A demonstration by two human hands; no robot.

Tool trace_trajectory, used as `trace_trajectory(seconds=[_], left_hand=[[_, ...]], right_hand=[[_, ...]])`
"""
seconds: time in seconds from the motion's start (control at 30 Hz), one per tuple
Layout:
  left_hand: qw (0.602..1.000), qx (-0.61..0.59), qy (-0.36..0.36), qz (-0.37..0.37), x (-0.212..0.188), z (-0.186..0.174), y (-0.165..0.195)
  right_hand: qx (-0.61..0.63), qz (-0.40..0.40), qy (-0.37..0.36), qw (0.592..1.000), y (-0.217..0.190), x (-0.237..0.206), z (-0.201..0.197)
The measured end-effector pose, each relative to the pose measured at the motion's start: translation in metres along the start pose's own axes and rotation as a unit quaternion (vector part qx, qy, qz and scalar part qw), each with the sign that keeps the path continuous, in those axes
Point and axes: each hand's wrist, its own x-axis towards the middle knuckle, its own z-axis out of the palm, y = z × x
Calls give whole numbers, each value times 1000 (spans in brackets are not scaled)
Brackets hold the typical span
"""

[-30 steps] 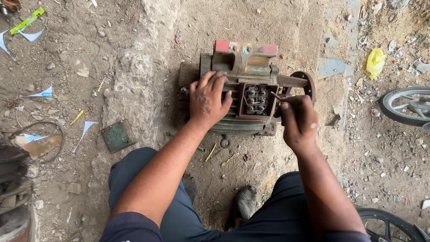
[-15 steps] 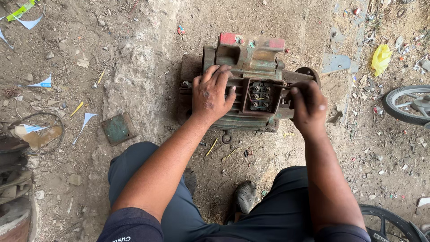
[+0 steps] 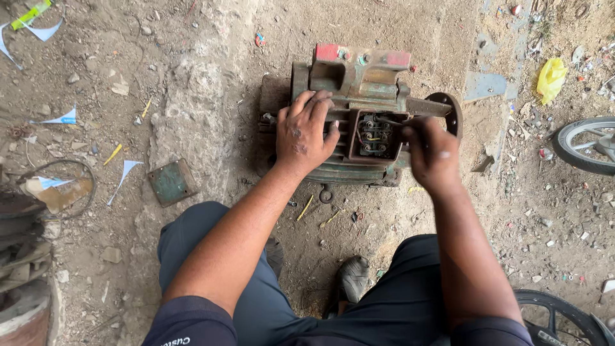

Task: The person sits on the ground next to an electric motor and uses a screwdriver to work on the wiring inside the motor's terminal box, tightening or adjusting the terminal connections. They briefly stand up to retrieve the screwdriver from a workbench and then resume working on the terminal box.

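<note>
the old green motor (image 3: 359,115) is sitting on the dirt ground (image 3: 211,77) right in front of the squatting person. the left hand (image 3: 306,133) is lying flat on its casing, fingers spread, gripping nothing. the right hand (image 3: 430,154) is curling at the open terminal box (image 3: 375,136), pinching a thin tool (image 3: 386,120) whose tip is poking into the box. a square green cover plate (image 3: 172,182) is lying off to the left

Right hand (image 3: 432,157) now up at the motor's open terminal box (image 3: 375,136), apparently with a thin tool.
</note>
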Motion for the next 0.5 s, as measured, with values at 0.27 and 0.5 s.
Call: trace_trajectory(seconds=[0.27,0.5], left_hand=[[1000,3,-10,-9,-1,1,0],[1000,9,-12,-10,-1,3,-1]], right_hand=[[55,48,15,997,13,1,-2],[0,-41,0,999,1,3,6]])
